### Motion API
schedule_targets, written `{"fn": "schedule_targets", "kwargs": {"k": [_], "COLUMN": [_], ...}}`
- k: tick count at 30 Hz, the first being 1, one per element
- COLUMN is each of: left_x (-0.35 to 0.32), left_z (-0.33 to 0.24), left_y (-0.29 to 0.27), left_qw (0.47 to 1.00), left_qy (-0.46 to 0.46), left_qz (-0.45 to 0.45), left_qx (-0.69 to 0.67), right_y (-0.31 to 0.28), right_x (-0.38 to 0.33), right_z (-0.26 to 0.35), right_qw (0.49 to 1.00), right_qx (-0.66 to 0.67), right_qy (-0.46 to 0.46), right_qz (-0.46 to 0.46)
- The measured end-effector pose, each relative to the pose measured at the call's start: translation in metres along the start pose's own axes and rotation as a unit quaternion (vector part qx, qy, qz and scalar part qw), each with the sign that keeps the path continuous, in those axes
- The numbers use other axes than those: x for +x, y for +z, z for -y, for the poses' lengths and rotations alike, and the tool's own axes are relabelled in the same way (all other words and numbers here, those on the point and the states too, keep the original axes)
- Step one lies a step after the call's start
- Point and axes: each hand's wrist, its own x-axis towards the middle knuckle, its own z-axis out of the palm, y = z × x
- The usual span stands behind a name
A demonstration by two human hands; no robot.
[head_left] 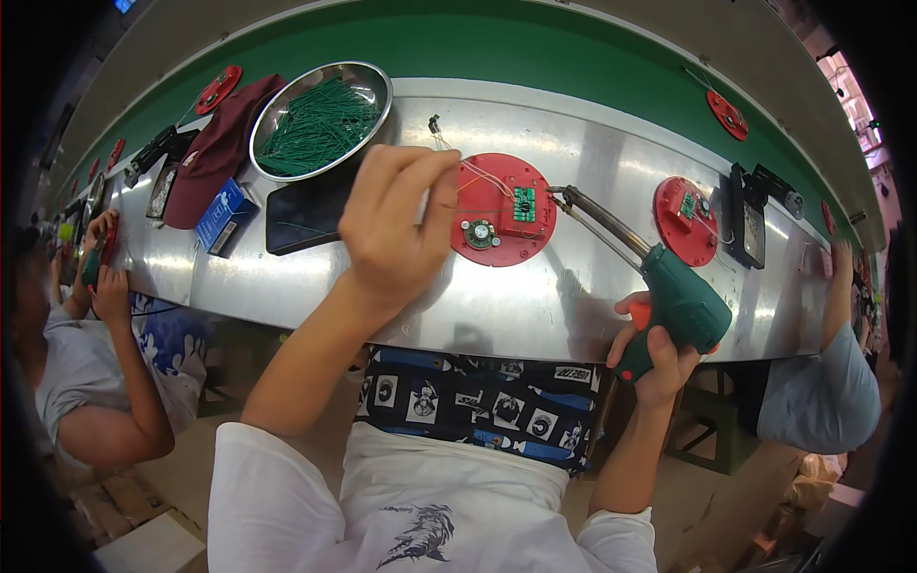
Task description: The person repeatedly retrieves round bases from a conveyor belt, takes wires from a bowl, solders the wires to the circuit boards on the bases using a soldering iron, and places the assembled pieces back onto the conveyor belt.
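While left hand [396,224] fingers pinch thin wires [482,177], right hand [659,358] grips green soldering gun [669,296] at red disc [503,208].

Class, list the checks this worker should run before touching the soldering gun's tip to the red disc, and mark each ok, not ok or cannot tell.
1. Right hand grips the green soldering gun: ok.
2. Tip aimed at the red disc, near its green circuit board: ok.
3. Left hand pinches the thin wires over the disc: ok.
4. Wire end seated on the board: cannot tell.
5. Left fingers clear of the tip: ok.
6. Tip hot: cannot tell.
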Motion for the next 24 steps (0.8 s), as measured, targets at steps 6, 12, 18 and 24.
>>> {"fn": "schedule_targets", "kwargs": {"k": [6, 12, 18, 24], "left_x": [-0.01, -0.022, -0.022, -0.021], "left_z": [-0.008, -0.011, -0.011, -0.01], "left_y": [0.012, 0.015, 0.016, 0.018], "left_qw": [0.982, 0.976, 0.977, 0.975], "left_qy": [0.135, -0.012, -0.031, -0.044], "left_qz": [0.124, 0.218, 0.211, 0.216], "left_qx": [-0.036, -0.017, -0.025, -0.023], "right_y": [0.002, 0.0, 0.006, 0.009], "right_x": [0.001, 0.001, 0.001, 0.005], "right_z": [-0.001, -0.002, 0.008, 0.014], "right_qw": [1.0, 0.999, 0.999, 0.997], "right_qx": [0.007, -0.015, 0.001, -0.025], "right_qy": [-0.005, -0.01, 0.037, 0.057], "right_qz": [0.007, 0.035, 0.025, 0.048]}}
